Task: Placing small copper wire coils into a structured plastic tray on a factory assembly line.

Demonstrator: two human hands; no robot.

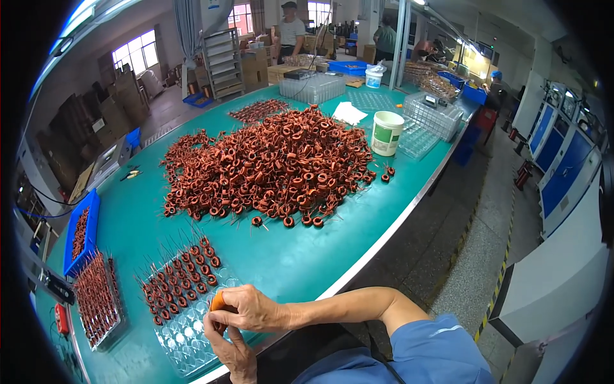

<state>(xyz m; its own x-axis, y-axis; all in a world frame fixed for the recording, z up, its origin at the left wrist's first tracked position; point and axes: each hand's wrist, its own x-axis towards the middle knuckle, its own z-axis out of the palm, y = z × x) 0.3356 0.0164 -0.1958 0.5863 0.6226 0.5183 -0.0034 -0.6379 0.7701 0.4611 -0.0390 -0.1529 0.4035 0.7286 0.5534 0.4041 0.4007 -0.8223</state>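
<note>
Close together over the near edge of the clear plastic tray (pixel 182 342), my two hands are closed at the fingertips. A small copper-wound ring coil (pixel 219 327) shows partly between them. My left hand (pixel 235 358) pinches it from below, while my right hand (pixel 256 309) closes on it from above. An orange finger cover (pixel 218 301) is on a right fingertip. Rows of ring coils (pixel 185 275) with upright wire leads fill the tray's far part; its near cups hold none. Beyond lies a large heap of loose ring coils (pixel 268 166).
A second filled tray (pixel 97 301) and a blue bin (pixel 93 221) stand at the left. A white bucket (pixel 387 133), white paper (pixel 349 113) and stacked clear trays (pixel 432 115) sit past the heap. The green table's metal edge (pixel 377 253) runs along the right. Other people stand farther back.
</note>
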